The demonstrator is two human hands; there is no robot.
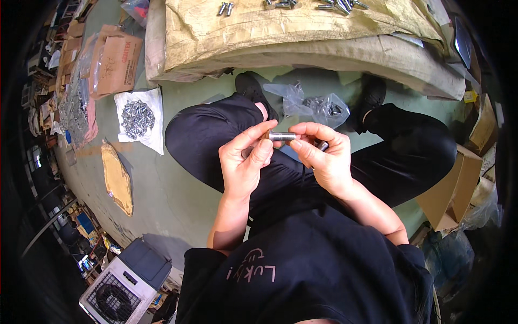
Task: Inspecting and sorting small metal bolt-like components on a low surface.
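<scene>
Above my lap, a silver bolt [282, 136] lies sideways between my two hands. The thumb and fingers of my left hand [240, 164] pinch its head end. My right hand [332, 162] grips the other end with thumb and forefinger. A second metal piece [322, 145], like a bolt's end, pokes out among the right fingers. Something metallic also shows in the left palm, mostly hidden by the fingers. On the floor between my feet, a clear plastic bag [335, 110] holds several metal fasteners.
Several bolts [342, 5] lie on a yellow woven sheet [216, 43] over the low platform ahead. To the left are a white sheet [155, 127] heaped with small fasteners, a flattened carton [116, 65], a tan wrapped piece [117, 181] and a fan unit [116, 291]. An open cardboard box [453, 189] stands right.
</scene>
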